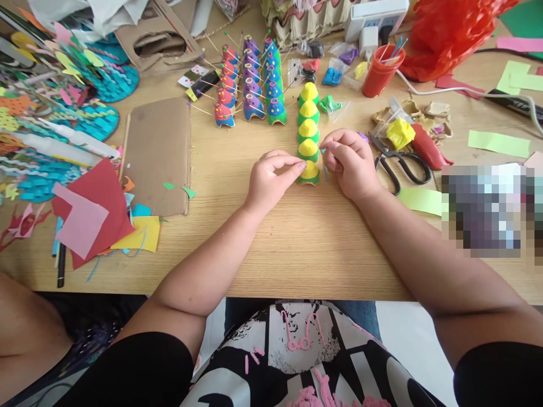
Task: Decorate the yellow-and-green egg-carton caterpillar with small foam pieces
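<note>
A green strip of egg-carton cups with yellow tops [308, 125] stands on the table in front of me, pointing away. My left hand [271, 178] is closed, thumb and forefinger pinched at the left of the nearest cup. Whatever those fingertips hold, if anything, is too small to make out. On the strip's other side, my right hand [350, 164] is curled with thumb and forefinger together, close to the second cup. Its pinch also hides any small thing inside. Bits of blue and purple show beside the right fingers.
Painted carton strips with pins, red [224, 90], purple [253, 85] and blue-green [275, 85], stand behind. Black-handled scissors [405, 167] lie right, near yellow clay [400, 133] and a red cup [384, 70]. Cardboard [156, 152] and paper scraps [102, 209] lie left. Another person's arm [29, 333] shows lower left.
</note>
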The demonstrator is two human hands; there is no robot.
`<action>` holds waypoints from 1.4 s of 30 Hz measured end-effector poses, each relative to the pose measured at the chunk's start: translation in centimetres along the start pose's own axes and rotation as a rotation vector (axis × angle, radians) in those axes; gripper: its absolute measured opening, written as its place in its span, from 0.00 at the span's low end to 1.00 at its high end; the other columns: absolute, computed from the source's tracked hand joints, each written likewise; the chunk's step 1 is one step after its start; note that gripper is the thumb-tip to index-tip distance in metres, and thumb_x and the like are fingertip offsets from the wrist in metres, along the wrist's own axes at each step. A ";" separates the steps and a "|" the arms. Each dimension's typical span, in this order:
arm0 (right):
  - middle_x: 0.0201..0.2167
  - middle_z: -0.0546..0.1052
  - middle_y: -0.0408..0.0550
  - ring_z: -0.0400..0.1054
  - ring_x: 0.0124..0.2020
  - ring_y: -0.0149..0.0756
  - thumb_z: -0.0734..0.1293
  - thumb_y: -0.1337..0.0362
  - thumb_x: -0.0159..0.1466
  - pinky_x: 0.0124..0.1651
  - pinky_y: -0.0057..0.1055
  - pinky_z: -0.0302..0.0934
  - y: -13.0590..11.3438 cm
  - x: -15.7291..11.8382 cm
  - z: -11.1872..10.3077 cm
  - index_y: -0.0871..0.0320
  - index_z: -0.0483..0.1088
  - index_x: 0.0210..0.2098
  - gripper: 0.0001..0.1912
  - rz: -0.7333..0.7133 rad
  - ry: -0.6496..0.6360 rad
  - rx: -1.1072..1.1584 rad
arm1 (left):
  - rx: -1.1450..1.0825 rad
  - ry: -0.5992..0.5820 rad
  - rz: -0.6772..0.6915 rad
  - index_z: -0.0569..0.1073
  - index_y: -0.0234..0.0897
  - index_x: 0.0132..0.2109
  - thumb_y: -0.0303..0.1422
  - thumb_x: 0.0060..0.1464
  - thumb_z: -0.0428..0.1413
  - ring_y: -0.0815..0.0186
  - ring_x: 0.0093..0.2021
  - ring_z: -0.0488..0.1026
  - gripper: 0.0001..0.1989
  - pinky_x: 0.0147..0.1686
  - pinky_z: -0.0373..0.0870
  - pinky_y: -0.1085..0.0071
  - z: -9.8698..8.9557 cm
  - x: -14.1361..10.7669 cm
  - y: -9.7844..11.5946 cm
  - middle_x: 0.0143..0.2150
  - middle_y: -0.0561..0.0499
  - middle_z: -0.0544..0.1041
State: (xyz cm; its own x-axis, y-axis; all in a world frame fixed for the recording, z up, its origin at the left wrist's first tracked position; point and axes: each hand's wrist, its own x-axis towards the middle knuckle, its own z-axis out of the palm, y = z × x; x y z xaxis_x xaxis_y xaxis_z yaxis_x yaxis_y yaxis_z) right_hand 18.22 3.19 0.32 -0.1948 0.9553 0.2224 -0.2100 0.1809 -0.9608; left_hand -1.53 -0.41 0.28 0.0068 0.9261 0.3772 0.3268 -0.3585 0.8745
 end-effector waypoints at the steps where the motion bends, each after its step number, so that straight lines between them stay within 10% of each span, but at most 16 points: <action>1: 0.18 0.60 0.35 0.52 0.19 0.28 0.74 0.34 0.63 0.22 0.29 0.50 0.0 0.0 0.0 0.51 0.72 0.35 0.27 0.000 -0.002 -0.003 | -0.007 -0.002 -0.011 0.88 0.43 0.38 0.38 0.59 0.71 0.65 0.44 0.82 0.05 0.51 0.75 0.67 0.0 0.0 0.0 0.38 0.53 0.86; 42: 0.22 0.69 0.41 0.63 0.27 0.31 0.75 0.45 0.66 0.32 0.32 0.64 -1.5 -0.9 0.9 0.56 0.74 0.30 0.20 0.037 -0.108 -0.215 | -0.106 -0.098 -0.099 0.82 0.43 0.44 0.37 0.65 0.67 0.65 0.47 0.82 0.05 0.55 0.78 0.65 0.3 0.0 -0.3 0.44 0.53 0.86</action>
State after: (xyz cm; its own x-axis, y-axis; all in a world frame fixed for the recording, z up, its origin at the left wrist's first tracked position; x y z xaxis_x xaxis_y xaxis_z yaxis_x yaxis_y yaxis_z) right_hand 17.82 1.89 1.76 -0.3024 0.9337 0.1919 0.0058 0.2031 -0.9791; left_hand -1.40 -0.30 -0.12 0.0732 0.9626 0.2608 0.2286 -0.2707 0.9351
